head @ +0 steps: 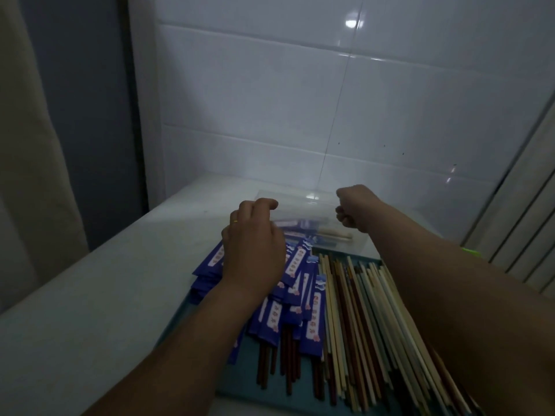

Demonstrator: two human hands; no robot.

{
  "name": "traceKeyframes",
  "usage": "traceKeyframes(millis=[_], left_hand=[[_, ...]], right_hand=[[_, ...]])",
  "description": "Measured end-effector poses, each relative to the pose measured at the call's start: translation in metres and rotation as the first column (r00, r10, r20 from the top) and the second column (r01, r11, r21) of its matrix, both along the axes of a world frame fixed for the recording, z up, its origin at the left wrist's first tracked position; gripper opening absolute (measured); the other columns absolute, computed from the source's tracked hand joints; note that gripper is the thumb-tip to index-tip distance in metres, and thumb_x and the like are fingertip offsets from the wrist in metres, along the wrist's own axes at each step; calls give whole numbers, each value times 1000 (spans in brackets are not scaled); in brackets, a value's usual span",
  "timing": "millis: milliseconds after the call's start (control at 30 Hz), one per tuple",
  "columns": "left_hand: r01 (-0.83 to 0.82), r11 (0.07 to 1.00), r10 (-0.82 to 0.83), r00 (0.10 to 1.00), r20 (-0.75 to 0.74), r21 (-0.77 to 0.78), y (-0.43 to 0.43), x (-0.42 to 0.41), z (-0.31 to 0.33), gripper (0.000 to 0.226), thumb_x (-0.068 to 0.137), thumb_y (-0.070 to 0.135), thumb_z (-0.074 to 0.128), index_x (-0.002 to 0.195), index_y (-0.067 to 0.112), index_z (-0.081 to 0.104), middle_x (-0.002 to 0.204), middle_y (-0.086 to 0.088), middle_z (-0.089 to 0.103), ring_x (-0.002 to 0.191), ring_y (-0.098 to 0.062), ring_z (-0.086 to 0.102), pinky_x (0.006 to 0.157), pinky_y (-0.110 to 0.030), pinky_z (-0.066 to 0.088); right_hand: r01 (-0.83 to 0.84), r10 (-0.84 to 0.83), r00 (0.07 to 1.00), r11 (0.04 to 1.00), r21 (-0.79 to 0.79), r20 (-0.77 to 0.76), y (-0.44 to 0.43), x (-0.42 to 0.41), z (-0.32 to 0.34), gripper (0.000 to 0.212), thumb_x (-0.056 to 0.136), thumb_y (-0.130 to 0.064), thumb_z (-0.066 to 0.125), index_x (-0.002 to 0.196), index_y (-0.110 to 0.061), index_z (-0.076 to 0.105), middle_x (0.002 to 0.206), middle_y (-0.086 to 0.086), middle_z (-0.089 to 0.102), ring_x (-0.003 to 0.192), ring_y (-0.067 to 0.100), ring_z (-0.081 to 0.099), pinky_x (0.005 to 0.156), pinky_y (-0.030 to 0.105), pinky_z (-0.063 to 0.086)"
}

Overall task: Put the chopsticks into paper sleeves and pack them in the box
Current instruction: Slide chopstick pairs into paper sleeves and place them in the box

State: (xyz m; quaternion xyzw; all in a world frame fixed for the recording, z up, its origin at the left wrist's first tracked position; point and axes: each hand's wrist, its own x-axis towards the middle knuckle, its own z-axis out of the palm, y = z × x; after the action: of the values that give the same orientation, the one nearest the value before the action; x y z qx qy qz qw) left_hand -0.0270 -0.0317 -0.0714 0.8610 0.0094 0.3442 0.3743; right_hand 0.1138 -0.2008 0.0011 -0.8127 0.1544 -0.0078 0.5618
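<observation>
— Where's the box?
— The clear box (300,210) sits at the teal tray's (240,373) far end. Your left hand (255,244) curls its fingers over the box's left end. Your right hand (356,210) is fisted at the right end, grip unclear.
— The chopsticks?
— On the tray: blue-sleeved chopsticks (300,298) left, bare chopsticks (375,313) right.

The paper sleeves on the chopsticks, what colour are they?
The paper sleeves are dark blue with a white strip carrying reddish marks; the head view shows them best.

Two bare forearms in shot, both hands bare: the left hand (255,247) wears a slim gold ring (234,221) on one finger, the right hand (356,208) simply bare.
</observation>
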Motion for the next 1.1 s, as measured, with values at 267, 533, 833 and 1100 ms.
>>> traceKeyframes(millis=[267,533,833,1100], left_hand=[[59,992,-56,998,-33,108,-3,-2,-2,33,102,13,51,134,22,56,134,-1,55,124,-20,50,108,-43,37],[182,888,-72,962,-264,422,-22,-9,-8,38,104,39,50,140,27,59,139,2,61,131,-23,53,113,-50,33],[189,829,22,929,-369,525,-22,-8,-14,35,102,44,51,132,28,58,126,1,65,119,-25,59,113,-54,30],[145,900,-25,958,-285,410,-25,-12,-9,7,100,26,54,106,23,58,97,1,65,85,-23,61,89,-45,51]], right_hand=[[2,-20,987,994,109,160,-38,-50,-18,6,101,-10,47,96,-7,49,72,9,45,54,19,38,46,25,26],[-4,75,943,977,-214,325,-80,-117,-58,16,99,-18,58,90,-12,70,79,7,69,58,18,59,47,23,42],[-74,176,984,589,-804,39,-114,-124,-79,19,78,-33,64,75,-16,73,72,0,68,69,19,66,67,32,57],[-69,178,984,523,-849,29,-107,-124,-81,22,79,-37,68,74,-15,73,70,-1,65,68,19,64,63,29,51]])
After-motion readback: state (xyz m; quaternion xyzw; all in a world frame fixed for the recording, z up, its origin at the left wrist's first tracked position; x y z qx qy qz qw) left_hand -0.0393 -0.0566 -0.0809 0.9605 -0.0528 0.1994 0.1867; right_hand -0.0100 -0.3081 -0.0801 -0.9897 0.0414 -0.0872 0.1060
